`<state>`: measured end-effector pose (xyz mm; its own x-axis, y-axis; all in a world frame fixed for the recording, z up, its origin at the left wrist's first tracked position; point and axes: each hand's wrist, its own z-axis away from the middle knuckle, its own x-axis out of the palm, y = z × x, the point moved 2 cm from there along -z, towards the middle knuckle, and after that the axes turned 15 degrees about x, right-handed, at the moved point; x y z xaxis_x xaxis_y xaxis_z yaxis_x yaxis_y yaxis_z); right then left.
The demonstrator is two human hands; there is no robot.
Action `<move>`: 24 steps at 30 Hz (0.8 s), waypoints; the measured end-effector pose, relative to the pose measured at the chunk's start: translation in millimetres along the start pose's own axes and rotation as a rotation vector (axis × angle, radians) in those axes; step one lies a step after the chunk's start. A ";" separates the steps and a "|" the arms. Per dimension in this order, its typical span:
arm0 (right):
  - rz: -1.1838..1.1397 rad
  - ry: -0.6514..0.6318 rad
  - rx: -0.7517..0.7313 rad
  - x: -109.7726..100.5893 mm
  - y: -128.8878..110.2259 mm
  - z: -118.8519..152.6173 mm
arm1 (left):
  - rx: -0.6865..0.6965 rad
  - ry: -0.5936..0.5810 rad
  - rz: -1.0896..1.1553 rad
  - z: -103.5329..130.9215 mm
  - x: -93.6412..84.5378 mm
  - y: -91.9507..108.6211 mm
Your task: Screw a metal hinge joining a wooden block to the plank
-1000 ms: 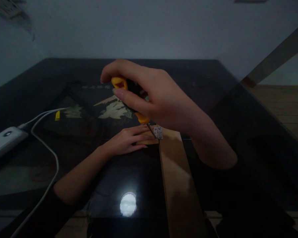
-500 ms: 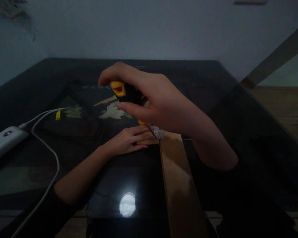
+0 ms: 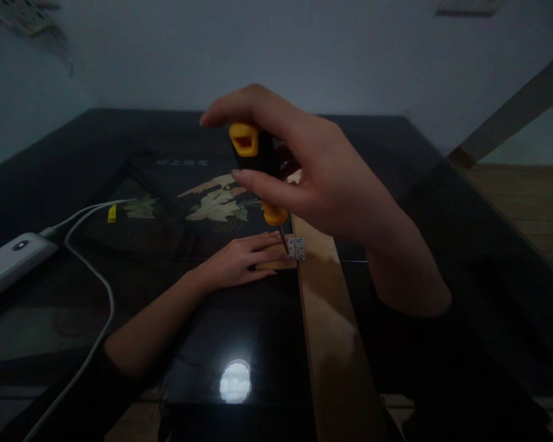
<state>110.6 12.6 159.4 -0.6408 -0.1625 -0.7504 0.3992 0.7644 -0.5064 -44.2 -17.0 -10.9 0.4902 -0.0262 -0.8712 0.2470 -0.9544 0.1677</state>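
A yellow-and-black screwdriver (image 3: 260, 156) is in my right hand (image 3: 325, 162), thumb and fingers around its handle, index finger stretched over the top. Its shaft points down to the left leaf of a small metal hinge (image 3: 297, 248); whether the tip sits in a screw I cannot tell. The hinge spans a short wooden piece (image 3: 276, 265) and a long wooden board (image 3: 329, 319) that runs toward me. My left hand (image 3: 237, 261) lies flat with fingers spread on the short piece, fingertips close to the hinge.
A white power strip (image 3: 16, 264) lies at the left on the dark glossy table (image 3: 203, 331). Its white cable (image 3: 105, 288) curves toward the front edge, with a yellow tag (image 3: 112, 213) near it. A pale wall (image 3: 239, 55) stands behind the table.
My right hand and the screwdriver have moved up and to the right, and the handle now stands more upright. My left hand, the hinge and the wood have stayed in place.
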 end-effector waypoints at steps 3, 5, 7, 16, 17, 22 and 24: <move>-0.012 0.057 0.052 -6.2 1.7 1.3 | -0.005 -0.009 -0.006 0.2 0.0 0.4; 0.000 0.100 0.096 -9.8 3.0 1.8 | -0.022 -0.009 -0.007 -0.4 -0.8 1.1; 0.028 0.154 0.120 -12.9 3.4 2.1 | -0.047 -0.011 -0.004 -1.2 -1.8 1.8; 0.183 0.303 0.214 -26.5 -1.8 9.7 | -0.104 -0.100 -0.051 -3.9 -1.3 2.7; 0.152 0.336 0.198 -29.1 -1.4 11.6 | -0.104 -0.101 -0.058 -4.3 -1.8 3.3; -0.041 0.546 0.284 -45.5 21.3 24.3 | -0.114 -0.080 -0.058 -7.6 -7.2 7.6; -0.154 0.596 0.379 -53.1 41.3 34.3 | -0.115 -0.057 -0.052 -9.1 -9.2 9.1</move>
<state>183.6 31.4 163.7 -0.9138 0.1998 -0.3536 0.4060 0.4739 -0.7814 -39.0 -22.7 2.8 0.4267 0.0021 -0.9044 0.3668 -0.9145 0.1709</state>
